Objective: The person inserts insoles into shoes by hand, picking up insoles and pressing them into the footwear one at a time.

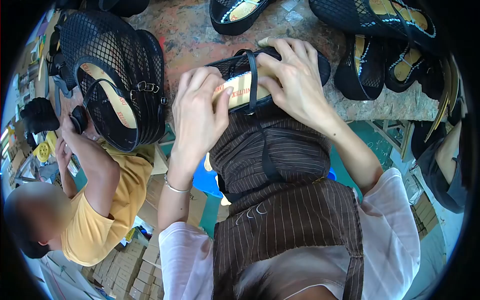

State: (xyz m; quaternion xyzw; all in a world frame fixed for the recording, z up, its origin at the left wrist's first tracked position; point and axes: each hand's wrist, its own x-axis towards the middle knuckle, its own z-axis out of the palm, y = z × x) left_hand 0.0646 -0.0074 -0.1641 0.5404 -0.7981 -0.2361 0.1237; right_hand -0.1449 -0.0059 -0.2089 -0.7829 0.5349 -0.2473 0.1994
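A black mesh shoe [240,92] with a thin strap lies at the table's near edge, in front of my apron. Its pale insole carries red lettering. My left hand [200,102] is closed around the shoe's left end, its thumb pressed by the insole. Over the right part, my right hand [295,72] grips the shoe, with its thumb close to the strap and its fingers across the dark far side. One fingertip of that hand seems to have a tan cover. Both palms hide much of the shoe's ends.
Stacked black mesh shoes [120,85] with buckles stand on the left of the worn table [185,30]. More black shoes with white-edged insoles [360,65] lie at the right, and another shoe [240,15] lies at the back. A person in a yellow shirt [107,215] works at the left.
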